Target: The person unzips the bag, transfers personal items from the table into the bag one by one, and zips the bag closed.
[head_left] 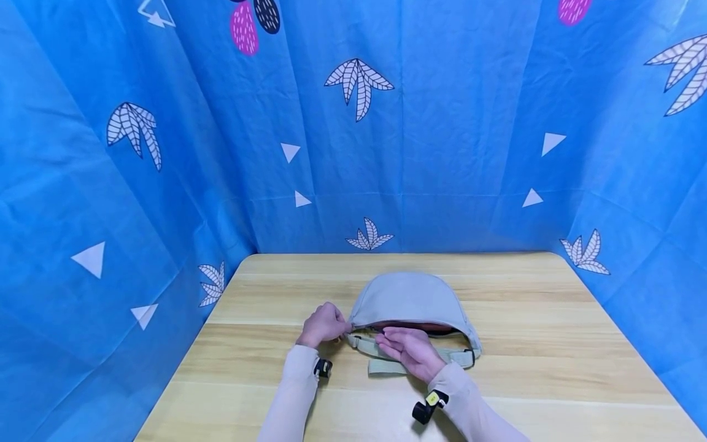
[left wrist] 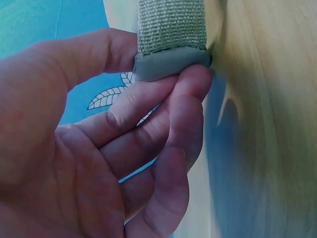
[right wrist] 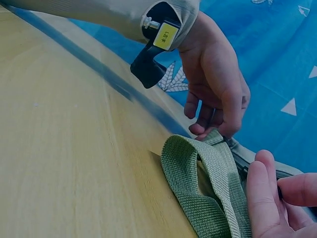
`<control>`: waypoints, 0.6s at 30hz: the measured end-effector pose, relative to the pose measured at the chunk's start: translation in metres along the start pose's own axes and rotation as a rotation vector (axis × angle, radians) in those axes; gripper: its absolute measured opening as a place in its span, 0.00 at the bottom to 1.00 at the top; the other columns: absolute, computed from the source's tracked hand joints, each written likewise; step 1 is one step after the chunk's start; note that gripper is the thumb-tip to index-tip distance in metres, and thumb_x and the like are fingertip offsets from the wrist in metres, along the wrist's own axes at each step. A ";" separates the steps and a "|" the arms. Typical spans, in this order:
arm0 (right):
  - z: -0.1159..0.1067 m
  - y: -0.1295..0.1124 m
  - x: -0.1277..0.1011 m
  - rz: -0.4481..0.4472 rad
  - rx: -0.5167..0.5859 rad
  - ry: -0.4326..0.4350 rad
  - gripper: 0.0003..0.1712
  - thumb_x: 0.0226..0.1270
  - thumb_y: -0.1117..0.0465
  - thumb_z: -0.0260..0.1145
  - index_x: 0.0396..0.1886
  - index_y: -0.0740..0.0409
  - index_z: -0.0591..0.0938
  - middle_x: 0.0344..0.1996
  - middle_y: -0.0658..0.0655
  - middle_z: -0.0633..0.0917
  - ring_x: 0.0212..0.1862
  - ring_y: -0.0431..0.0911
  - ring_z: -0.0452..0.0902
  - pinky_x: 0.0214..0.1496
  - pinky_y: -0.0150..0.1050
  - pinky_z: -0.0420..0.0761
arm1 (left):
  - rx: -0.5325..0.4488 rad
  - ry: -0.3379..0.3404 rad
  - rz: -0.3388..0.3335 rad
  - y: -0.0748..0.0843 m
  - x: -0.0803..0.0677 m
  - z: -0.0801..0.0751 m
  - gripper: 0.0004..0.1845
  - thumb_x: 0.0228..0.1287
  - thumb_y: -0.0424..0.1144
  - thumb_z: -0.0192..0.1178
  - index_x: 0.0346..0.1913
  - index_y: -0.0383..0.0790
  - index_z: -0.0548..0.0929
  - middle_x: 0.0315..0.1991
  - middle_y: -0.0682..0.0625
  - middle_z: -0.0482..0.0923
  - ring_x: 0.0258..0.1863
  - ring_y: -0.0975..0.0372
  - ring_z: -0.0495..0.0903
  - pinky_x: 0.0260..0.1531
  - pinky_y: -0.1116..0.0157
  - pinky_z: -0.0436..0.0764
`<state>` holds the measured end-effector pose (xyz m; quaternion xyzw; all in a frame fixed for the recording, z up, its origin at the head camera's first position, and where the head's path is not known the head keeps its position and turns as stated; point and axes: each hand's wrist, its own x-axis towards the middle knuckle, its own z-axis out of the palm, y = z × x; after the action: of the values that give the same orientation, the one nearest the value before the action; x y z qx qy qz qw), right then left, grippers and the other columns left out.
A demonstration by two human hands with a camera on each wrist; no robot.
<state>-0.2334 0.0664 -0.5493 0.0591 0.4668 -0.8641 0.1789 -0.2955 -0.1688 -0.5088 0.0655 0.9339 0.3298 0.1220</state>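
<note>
A pale grey crescent-shaped waist bag (head_left: 411, 298) lies on the table, its zipped edge facing me. The zipper stands partly open on a reddish-brown lining (head_left: 422, 327). With thumb and fingers, my left hand (head_left: 324, 322) pinches the bag's left end, where a grey fabric tab (left wrist: 171, 64) meets green webbing (left wrist: 172, 27). My right hand (head_left: 411, 351) is at the opening, palm turned up. In the right wrist view its thumb and fingers pinch a small black piece (right wrist: 280, 192), seemingly the zipper pull, mostly hidden by the fingers.
The green webbing strap (right wrist: 185, 183) is looped in front of the bag, below my right hand. A black buckle (head_left: 472, 357) sits at the bag's right end. The wooden table (head_left: 530, 393) meets a blue patterned curtain (head_left: 442, 153) at the back and sides.
</note>
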 end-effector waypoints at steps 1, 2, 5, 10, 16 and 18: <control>0.000 0.000 0.000 0.001 0.001 -0.002 0.13 0.73 0.75 0.58 0.54 0.72 0.80 0.39 0.60 0.92 0.44 0.46 0.91 0.55 0.37 0.88 | -0.001 -0.003 -0.002 0.000 0.000 0.000 0.13 0.60 0.42 0.71 0.22 0.40 0.86 0.22 0.48 0.86 0.22 0.55 0.84 0.23 0.64 0.75; -0.001 0.000 0.000 0.003 0.002 -0.004 0.13 0.73 0.75 0.58 0.53 0.72 0.80 0.39 0.60 0.92 0.44 0.46 0.91 0.55 0.37 0.88 | 0.000 -0.005 -0.004 0.000 0.000 0.000 0.13 0.60 0.43 0.71 0.22 0.40 0.86 0.22 0.48 0.86 0.22 0.55 0.84 0.23 0.65 0.75; -0.001 -0.001 0.000 0.005 0.000 -0.008 0.13 0.73 0.75 0.58 0.54 0.73 0.79 0.39 0.60 0.92 0.44 0.46 0.91 0.55 0.37 0.88 | -0.001 -0.006 -0.004 0.000 0.000 -0.001 0.13 0.60 0.43 0.71 0.22 0.40 0.86 0.22 0.48 0.86 0.22 0.55 0.84 0.22 0.65 0.75; -0.001 -0.002 -0.001 0.007 -0.010 0.001 0.16 0.73 0.75 0.59 0.57 0.74 0.77 0.39 0.60 0.92 0.44 0.46 0.91 0.55 0.37 0.88 | 0.001 -0.001 0.001 0.000 -0.001 -0.001 0.13 0.60 0.42 0.71 0.21 0.40 0.86 0.21 0.48 0.86 0.22 0.56 0.83 0.21 0.65 0.74; -0.002 -0.002 -0.002 0.011 -0.018 0.012 0.16 0.72 0.75 0.59 0.57 0.75 0.77 0.37 0.58 0.92 0.43 0.45 0.91 0.55 0.37 0.88 | 0.014 0.001 0.003 0.001 -0.001 -0.001 0.14 0.60 0.43 0.71 0.21 0.40 0.85 0.21 0.48 0.86 0.22 0.56 0.83 0.22 0.65 0.74; -0.003 -0.003 -0.002 0.010 -0.019 0.011 0.15 0.72 0.75 0.58 0.57 0.74 0.78 0.37 0.58 0.92 0.43 0.44 0.91 0.55 0.36 0.88 | 0.011 -0.001 -0.003 0.002 -0.001 -0.001 0.14 0.59 0.43 0.71 0.21 0.40 0.85 0.21 0.48 0.86 0.21 0.56 0.83 0.22 0.65 0.74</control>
<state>-0.2329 0.0705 -0.5481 0.0647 0.4756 -0.8584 0.1812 -0.2952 -0.1680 -0.5068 0.0649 0.9356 0.3246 0.1229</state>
